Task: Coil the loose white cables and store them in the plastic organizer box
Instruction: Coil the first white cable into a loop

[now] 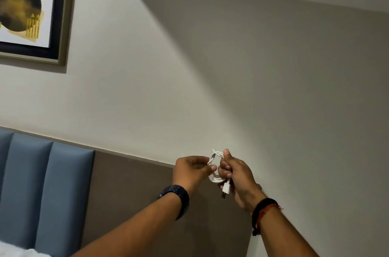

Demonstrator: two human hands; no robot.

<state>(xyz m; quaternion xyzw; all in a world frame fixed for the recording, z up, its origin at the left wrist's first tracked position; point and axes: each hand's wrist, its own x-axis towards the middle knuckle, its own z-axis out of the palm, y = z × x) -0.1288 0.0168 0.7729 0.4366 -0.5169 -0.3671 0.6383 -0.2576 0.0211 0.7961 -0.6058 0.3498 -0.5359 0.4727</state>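
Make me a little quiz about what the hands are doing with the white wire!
1. True or false: the white cable is lying on the bed.
2. Which hand has the USB plug hanging just below its grip?
A. left hand
B. right hand
3. Fill in: the left wrist wears a dark ____.

Key
1. False. Both hands hold it up in the air, in front of the wall.
2. B. The right hand holds the coiled loops, while the left pinches the loops' other side.
3. Watch.
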